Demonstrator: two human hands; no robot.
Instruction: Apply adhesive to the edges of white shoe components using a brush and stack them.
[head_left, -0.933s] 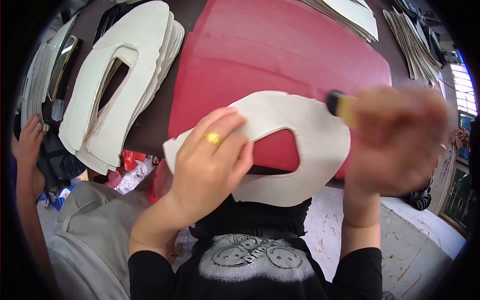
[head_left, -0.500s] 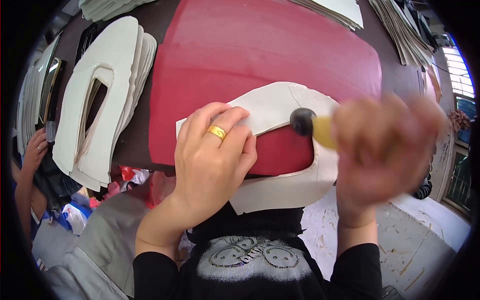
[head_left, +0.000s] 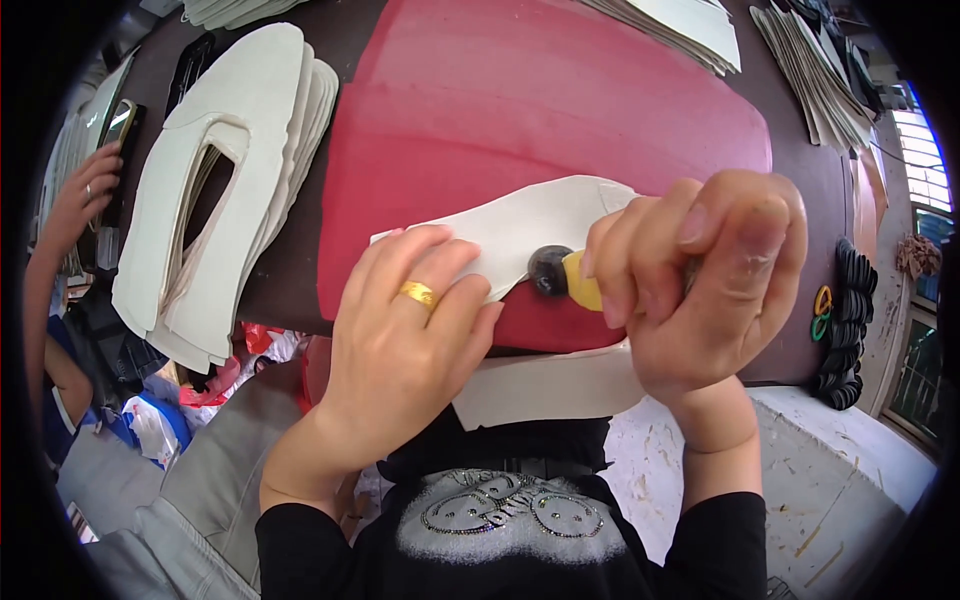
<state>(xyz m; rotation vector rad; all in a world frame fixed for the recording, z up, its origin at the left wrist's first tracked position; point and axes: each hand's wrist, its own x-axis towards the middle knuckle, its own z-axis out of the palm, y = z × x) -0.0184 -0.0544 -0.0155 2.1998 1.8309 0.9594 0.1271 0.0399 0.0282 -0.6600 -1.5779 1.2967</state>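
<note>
A white U-shaped shoe upper [head_left: 525, 218] lies on the red mat, with one side hanging past its near edge. My left hand [head_left: 395, 315], wearing a gold ring, bends its fingers over the upper's left part, thumb and forefinger together at the inner edge. In a closed fist, my right hand [head_left: 710, 285] grips a hammer [head_left: 551, 270] with a round dark head and a yellow part behind it. The hammer head is at the upper's inner edge, just right of my left fingertips. My right hand hides the upper's curved end and most of the handle.
The red mat [head_left: 560, 100] covers the middle of a dark table. A stack of white uppers [head_left: 225, 90] stands left. More stacked pieces [head_left: 815, 80] lie at the far right. Black coiled items [head_left: 848, 320] hang off the right edge. Another person's hand [head_left: 85, 195] is at far left.
My right hand and the hammer have moved left along the upper's inner edge, closer to my left fingers. At far left, the other person's hand has moved up.
</note>
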